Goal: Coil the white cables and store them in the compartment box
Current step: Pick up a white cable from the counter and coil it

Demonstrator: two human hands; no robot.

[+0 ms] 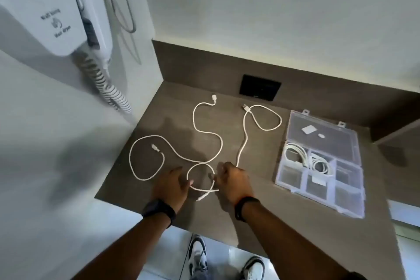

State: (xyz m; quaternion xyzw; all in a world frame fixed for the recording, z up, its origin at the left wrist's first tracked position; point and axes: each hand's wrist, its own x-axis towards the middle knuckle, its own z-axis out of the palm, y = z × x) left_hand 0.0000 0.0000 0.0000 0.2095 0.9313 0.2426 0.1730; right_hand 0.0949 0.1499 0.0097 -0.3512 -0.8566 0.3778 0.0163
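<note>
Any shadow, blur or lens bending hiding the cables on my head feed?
Head view: soft overall; a shadow crosses the countertop without hiding the loose cables; wide-angle bending curves the wall edges; the hair dryer label is blurred; the coils in the compartment box are readable.

a wall-mounted hair dryer (56, 13) occupies the upper left, seated in a white holder printed with small dark lettering. a coiled cord (109, 84) hangs from its base down toward the counter corner; a thinner grey cord (127, 11) loops on the wall beside it. the counter (284, 223) is a dark brown surface with a raised back edge of the same colour. a black rectangular plate (260, 90) is set into the counter near that back edge. below the counter's front edge, two black-and-white shoes (198, 254) stand on a pale floor.
</note>
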